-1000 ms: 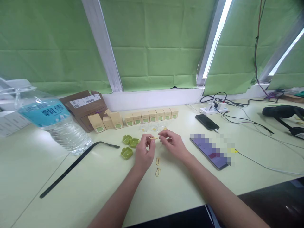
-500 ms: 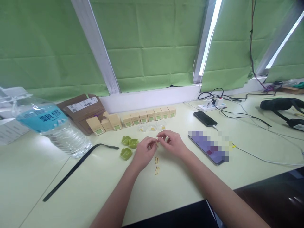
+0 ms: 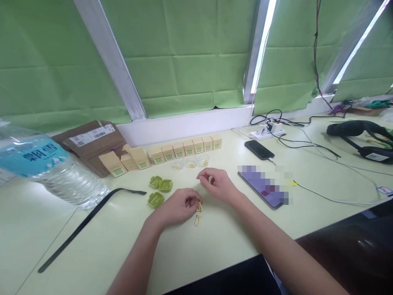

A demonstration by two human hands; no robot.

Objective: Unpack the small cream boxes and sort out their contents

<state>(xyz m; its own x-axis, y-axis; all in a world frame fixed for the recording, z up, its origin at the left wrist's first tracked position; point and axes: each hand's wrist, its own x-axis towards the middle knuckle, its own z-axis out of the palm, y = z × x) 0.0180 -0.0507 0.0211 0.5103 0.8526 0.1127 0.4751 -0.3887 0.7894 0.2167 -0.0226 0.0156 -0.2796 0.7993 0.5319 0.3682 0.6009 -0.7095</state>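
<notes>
My left hand (image 3: 178, 207) is low over the table, thumb and fingers closed at the top end of a small yellow loop (image 3: 199, 206). Just below it, a second yellow loop (image 3: 197, 221) lies on the tabletop. My right hand (image 3: 216, 185) hovers farther up and to the right, its thumb and forefinger pinched together; whatever is between them is too small to make out. Left of my hands sit three green flower-shaped dishes (image 3: 166, 185). Beyond them stand small clear containers (image 3: 190, 163) with yellow spots inside.
Small tan boxes (image 3: 178, 150) line the back, beside a brown carton (image 3: 89, 143). A large water bottle (image 3: 61, 164) and a black strap (image 3: 82, 223) are at left. To the right lie two phones (image 3: 259, 150), a power strip (image 3: 267, 134), cables and black headphones (image 3: 362, 139).
My left hand has come down toward me to the yellow loops, parting from my right hand. My right hand stays nearly in place. The view has shifted slightly right.
</notes>
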